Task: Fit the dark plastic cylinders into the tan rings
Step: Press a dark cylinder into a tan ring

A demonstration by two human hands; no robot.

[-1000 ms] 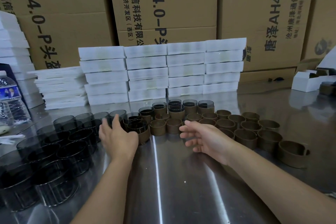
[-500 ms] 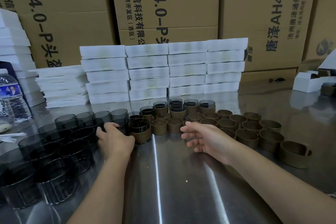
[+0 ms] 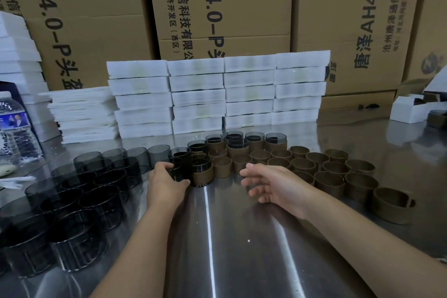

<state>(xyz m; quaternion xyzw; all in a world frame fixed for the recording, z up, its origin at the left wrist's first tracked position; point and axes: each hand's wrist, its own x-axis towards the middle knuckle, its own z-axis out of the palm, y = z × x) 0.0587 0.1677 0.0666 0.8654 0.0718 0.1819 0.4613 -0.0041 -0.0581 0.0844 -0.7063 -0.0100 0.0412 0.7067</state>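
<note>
Several dark see-through plastic cylinders [image 3: 79, 191] stand clustered on the left of the steel table. Several empty tan rings [image 3: 331, 176] stand grouped on the right. A few rings at the back hold cylinders [image 3: 275, 141], and one fitted ring [image 3: 202, 173] stands at the front of the group. My left hand [image 3: 167, 184] curls around a dark cylinder [image 3: 177, 172] right beside that fitted ring. My right hand [image 3: 273, 184] hovers over the table in front of the empty rings, fingers apart, holding nothing.
Stacks of white boxes [image 3: 217, 94] line the back of the table, with big cardboard cartons [image 3: 217, 7] behind. A water bottle [image 3: 14, 128] stands far left. A small white box [image 3: 411, 109] sits far right. The steel table [image 3: 229, 249] reaches to the front edge.
My left hand has slid back from the fitted ring and closed around a loose dark cylinder beside it. My right hand has barely moved.
</note>
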